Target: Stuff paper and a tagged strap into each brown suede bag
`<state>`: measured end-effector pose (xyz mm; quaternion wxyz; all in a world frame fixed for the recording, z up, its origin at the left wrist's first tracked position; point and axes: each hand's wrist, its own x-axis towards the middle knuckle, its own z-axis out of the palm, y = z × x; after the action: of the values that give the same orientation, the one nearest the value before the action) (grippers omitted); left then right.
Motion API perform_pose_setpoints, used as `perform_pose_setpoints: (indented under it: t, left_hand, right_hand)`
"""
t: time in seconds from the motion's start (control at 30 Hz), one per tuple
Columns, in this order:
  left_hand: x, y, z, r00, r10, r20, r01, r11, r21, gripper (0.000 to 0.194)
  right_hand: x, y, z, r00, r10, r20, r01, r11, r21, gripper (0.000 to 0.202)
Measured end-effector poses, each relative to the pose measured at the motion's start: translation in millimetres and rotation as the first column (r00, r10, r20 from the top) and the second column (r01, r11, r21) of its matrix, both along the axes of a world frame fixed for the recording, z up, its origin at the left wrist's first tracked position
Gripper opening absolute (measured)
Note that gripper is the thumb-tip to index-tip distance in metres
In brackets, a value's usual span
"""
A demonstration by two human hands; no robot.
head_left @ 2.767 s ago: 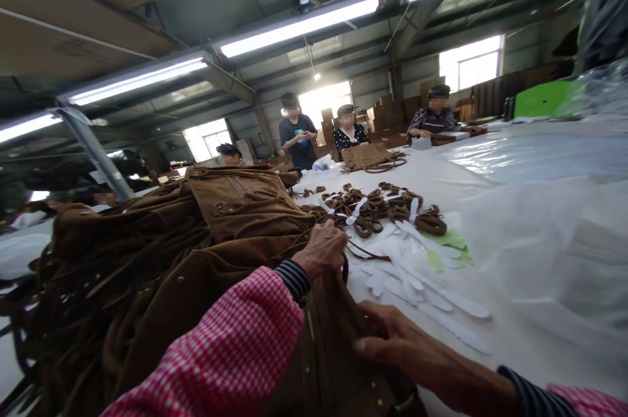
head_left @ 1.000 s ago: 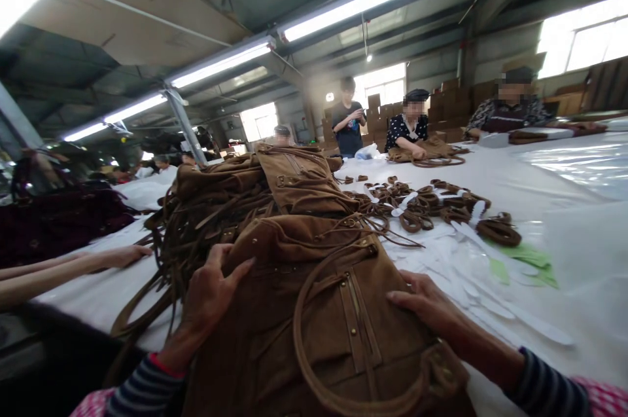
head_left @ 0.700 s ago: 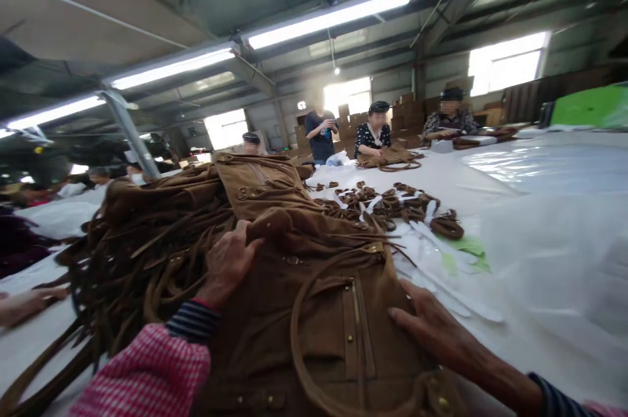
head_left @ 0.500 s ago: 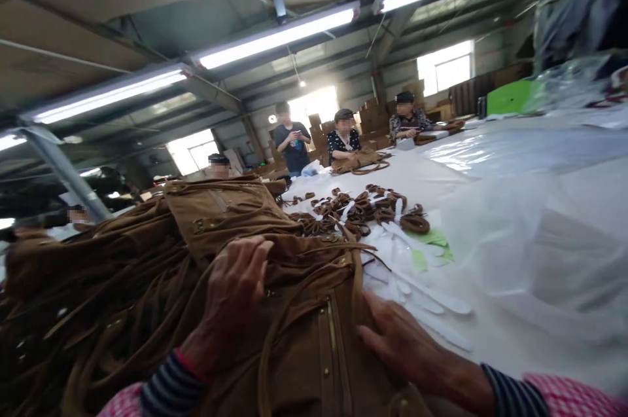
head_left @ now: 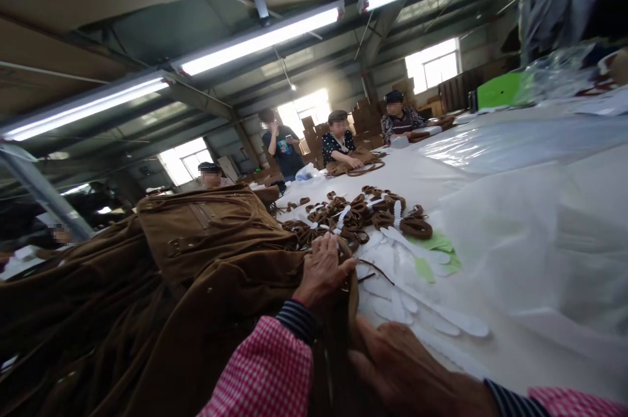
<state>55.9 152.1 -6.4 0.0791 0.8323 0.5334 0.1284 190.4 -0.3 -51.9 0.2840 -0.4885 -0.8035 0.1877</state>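
A brown fabric bag point(head_left: 255, 312) with straps and small metal fittings lies in front of me. My left hand point(head_left: 322, 271) has its fingers bent over the bag's far right corner, by a strap, with the thumb pointing right. Lower down, my right hand point(head_left: 400, 361) holds the bag's right side edge, thumb on the bag; its other fingertips are partly hidden. My left sleeve covers much of the bag's front. More brown bags point(head_left: 98, 292) are heaped on the left, one lying flat on top.
Coiled brown straps point(head_left: 353, 211) lie beyond my hands on the white table cover point(head_left: 530, 338). White strips point(head_left: 441, 312) and green pieces point(head_left: 441, 247) lie beside them. Clear plastic sheeting point(head_left: 515, 142) spreads to the right. Several people point(head_left: 338, 142) are across the table.
My left hand has moved right across the bag to its far right corner. My right hand stays at the side edge. The view has shifted slightly. A standing person has raised a hand.
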Motion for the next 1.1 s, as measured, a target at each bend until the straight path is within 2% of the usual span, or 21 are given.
perform_pose_setpoints:
  t: [0.1, 0.27, 0.37, 0.43, 0.5, 0.53, 0.57, 0.6, 0.67, 0.73, 0.8, 0.87, 0.93, 1.0, 1.1]
  left_hand:
    - [-6, 12, -3.8, 0.979, 0.125, 0.164, -0.109, 0.989, -0.099, 0.052]
    - [17, 32, -11.9, 0.941, 0.152, 0.302, -0.133, 0.988, -0.084, 0.040]
    - [21, 41, -15.1, 0.870, 0.152, 0.469, -0.126, 0.988, -0.087, 0.029]
    - [15, 46, -16.7, 0.793, 0.142, 0.592, -0.103, 0.990, -0.099, 0.025]
    - [3, 48, -18.0, 0.707, 0.120, 0.697, -0.058, 0.992, -0.112, 0.027]
    - [-2, 49, -18.6, 0.664, 0.106, 0.741, -0.029, 0.993, -0.116, 0.029]
    - [-7, 50, -18.9, 0.622, 0.092, 0.777, -0.001, 0.993, -0.117, 0.030]
    - [-10, 50, -18.9, 0.584, 0.078, 0.808, 0.026, 0.993, -0.115, 0.030]
    - [-14, 50, -17.5, 0.519, 0.055, 0.853, 0.063, 0.993, -0.103, 0.028]
    - [-15, 50, -13.3, 0.470, 0.042, 0.882, 0.072, 0.994, -0.085, 0.026]
    - [-16, 50, -6.3, 0.438, 0.036, 0.898, 0.062, 0.996, -0.070, 0.026]
    - [-17, 50, 2.4, 0.427, 0.033, 0.903, 0.044, 0.997, -0.057, 0.023]
    - [-19, 49, 10.9, 0.430, 0.035, 0.902, 0.015, 0.999, -0.046, 0.021]
    - [-22, 48, 17.4, 0.433, 0.047, 0.900, -0.016, 0.999, -0.045, 0.019]
    - [-26, 50, 21.3, 0.436, 0.077, 0.897, -0.037, 0.997, -0.068, 0.019]
  right_hand:
    - [-4, -2, 12.2, 0.995, 0.017, 0.093, -0.009, 0.996, -0.084, 0.025]
    - [-11, -2, 19.4, 0.993, 0.040, 0.111, -0.033, 0.997, -0.064, 0.022]
    - [-4, 7, 12.3, 0.996, 0.050, -0.074, -0.058, 0.992, -0.114, 0.037]
    - [4, 22, 3.8, 0.958, -0.057, -0.281, 0.014, 0.988, -0.153, 0.050]
    - [12, 43, -4.0, 0.869, -0.207, -0.449, 0.139, 0.974, -0.179, 0.046]
    - [15, 56, -6.1, 0.827, -0.258, -0.500, 0.193, 0.965, -0.179, 0.036]
    - [17, 68, -6.4, 0.800, -0.281, -0.530, 0.224, 0.960, -0.170, 0.026]
    - [18, 80, -4.6, 0.784, -0.286, -0.552, 0.238, 0.958, -0.159, 0.026]
    - [15, 100, 4.4, 0.759, -0.264, -0.595, 0.194, 0.964, -0.180, 0.044]
    - [7, 113, 17.3, 0.741, -0.224, -0.633, 0.054, 0.960, -0.276, 0.052]
    - [-2, 121, 29.8, 0.733, -0.187, -0.654, -0.093, 0.925, -0.369, 0.047]
    - [-10, 126, 40.2, 0.752, -0.162, -0.639, -0.134, 0.912, -0.389, 0.033]
    - [-13, 130, 50.7, 0.794, -0.126, -0.595, -0.078, 0.949, -0.304, 0.021]
    - [-11, 132, 64.3, 0.877, -0.026, -0.479, -0.035, 0.992, -0.118, 0.014]
    - [3, 124, 88.8, 0.988, 0.092, -0.126, -0.076, 0.990, 0.121, 0.017]
